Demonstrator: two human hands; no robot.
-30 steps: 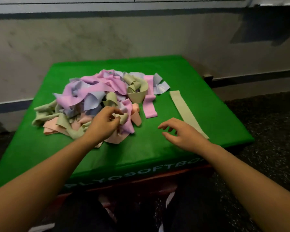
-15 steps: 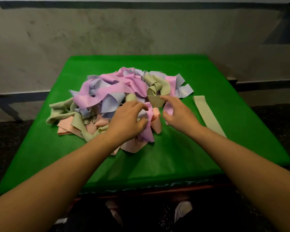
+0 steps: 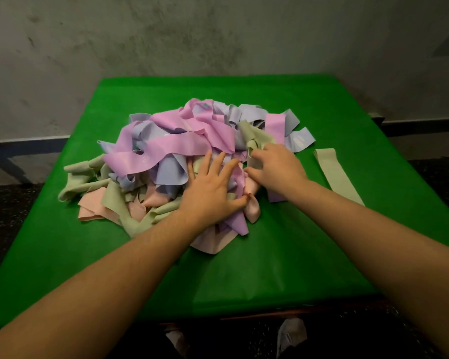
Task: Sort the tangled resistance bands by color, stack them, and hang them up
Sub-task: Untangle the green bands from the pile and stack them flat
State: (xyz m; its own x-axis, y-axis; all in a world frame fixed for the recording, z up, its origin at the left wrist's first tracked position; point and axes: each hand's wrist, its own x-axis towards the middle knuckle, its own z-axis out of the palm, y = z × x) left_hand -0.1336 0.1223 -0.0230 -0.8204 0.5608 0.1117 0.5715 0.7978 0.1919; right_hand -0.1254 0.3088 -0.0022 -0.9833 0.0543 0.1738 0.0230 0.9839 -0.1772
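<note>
While the tangled pile of bands (image 3: 182,161) sits mid-way across the green box top (image 3: 283,255), a lone sage band (image 3: 335,174) lies flat to its right, apart from it. The left hand (image 3: 213,187) presses the pile's near side with straight, spread fingers. The right hand (image 3: 278,167) curls round a sage band in the pile (image 3: 254,141). Pale marks on the purple bands are unreadable.

Both forearms bare to frame edge, no sleeves visible. Left hand (image 3: 210,189) & right hand (image 3: 278,165): no gloves, rings, watch or wristbands. Light-coloured shoes (image 3: 290,335) partly visible at bottom, detail unclear.
</note>
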